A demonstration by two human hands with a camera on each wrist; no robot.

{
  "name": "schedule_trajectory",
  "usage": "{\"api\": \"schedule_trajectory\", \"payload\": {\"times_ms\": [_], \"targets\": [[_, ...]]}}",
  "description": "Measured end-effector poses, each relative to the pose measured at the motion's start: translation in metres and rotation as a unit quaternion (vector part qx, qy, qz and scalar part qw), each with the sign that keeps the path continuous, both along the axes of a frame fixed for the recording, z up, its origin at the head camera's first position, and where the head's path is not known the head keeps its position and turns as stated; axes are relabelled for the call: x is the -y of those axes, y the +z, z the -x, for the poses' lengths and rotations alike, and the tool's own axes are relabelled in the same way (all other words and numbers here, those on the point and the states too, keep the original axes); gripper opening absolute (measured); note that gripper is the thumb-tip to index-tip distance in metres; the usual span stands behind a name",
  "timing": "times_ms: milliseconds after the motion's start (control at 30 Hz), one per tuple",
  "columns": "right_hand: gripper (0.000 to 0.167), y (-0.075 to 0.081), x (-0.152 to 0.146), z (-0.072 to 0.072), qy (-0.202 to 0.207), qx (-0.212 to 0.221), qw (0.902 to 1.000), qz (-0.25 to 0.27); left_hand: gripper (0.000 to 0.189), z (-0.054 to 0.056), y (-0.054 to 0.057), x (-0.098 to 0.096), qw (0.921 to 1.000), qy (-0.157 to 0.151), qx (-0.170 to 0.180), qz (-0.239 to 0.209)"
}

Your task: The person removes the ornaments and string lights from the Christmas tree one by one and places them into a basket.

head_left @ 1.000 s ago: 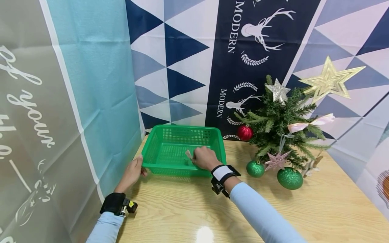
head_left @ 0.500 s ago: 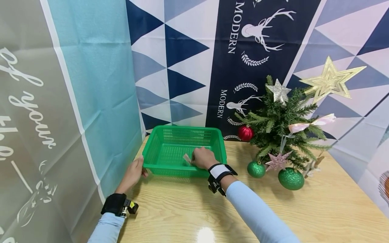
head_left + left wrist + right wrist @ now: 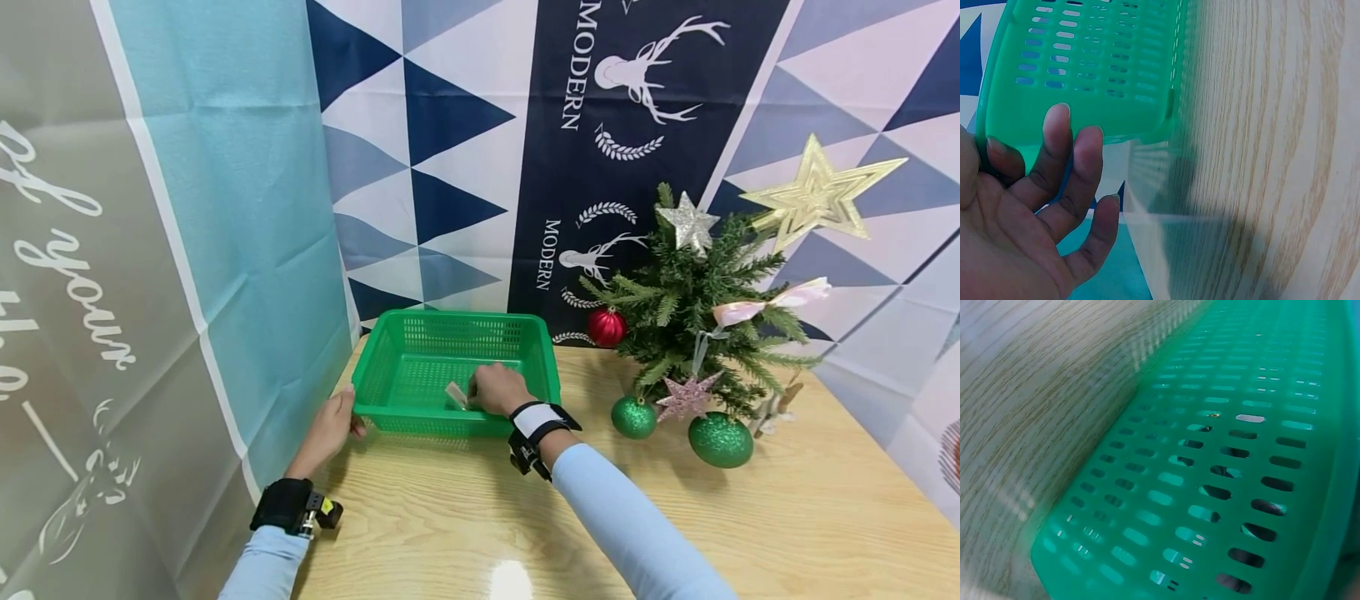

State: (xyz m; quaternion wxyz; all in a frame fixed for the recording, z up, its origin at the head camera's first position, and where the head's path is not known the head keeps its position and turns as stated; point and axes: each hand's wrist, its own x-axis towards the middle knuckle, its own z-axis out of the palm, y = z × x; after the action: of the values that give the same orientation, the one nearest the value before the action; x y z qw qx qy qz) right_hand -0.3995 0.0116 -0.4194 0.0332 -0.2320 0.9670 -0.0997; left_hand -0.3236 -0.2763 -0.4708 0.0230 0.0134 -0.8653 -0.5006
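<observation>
A green plastic basket (image 3: 420, 367) stands at the back left of the wooden table (image 3: 750, 517). My left hand (image 3: 341, 419) grips its near-left corner; in the left wrist view the fingers (image 3: 1063, 147) lie against the perforated wall of the basket (image 3: 1104, 56). My right hand (image 3: 487, 389) reaches over the near rim into the basket and pinches a small pale flat piece (image 3: 454, 394) just above the floor. The right wrist view shows only the basket's slotted wall (image 3: 1222, 475) and table beside it, no hand.
A small Christmas tree (image 3: 697, 317) stands right of the basket, with a red ball (image 3: 604, 327), two green glitter balls (image 3: 633, 417) (image 3: 720, 439), a pink star (image 3: 684, 397) and a gold star (image 3: 821, 196). Cloth backdrops hang close behind and to the left.
My right hand has shifted a little left and deeper inside the basket, carrying the pale piece with it. The left hand stays on the corner.
</observation>
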Motion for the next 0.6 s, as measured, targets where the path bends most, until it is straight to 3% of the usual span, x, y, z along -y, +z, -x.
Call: {"api": "schedule_trajectory", "payload": {"times_ms": [433,533,600], "targets": [[0.009,-0.005,-0.015,0.006,-0.005,0.000,1.0000,0.003,0.055,0.006,-0.001,-0.010,0.9999,-0.009,-0.006,-0.007],[0.011,0.004,-0.016,0.001,0.011,-0.024,0.9996,0.002,0.052,0.004,0.000,-0.006,0.9999,-0.010,0.001,-0.012],[0.010,0.020,-0.017,-0.005,0.036,-0.039,0.9985,0.011,0.052,0.001,0.002,-0.002,0.9999,-0.008,0.003,-0.012]]}}
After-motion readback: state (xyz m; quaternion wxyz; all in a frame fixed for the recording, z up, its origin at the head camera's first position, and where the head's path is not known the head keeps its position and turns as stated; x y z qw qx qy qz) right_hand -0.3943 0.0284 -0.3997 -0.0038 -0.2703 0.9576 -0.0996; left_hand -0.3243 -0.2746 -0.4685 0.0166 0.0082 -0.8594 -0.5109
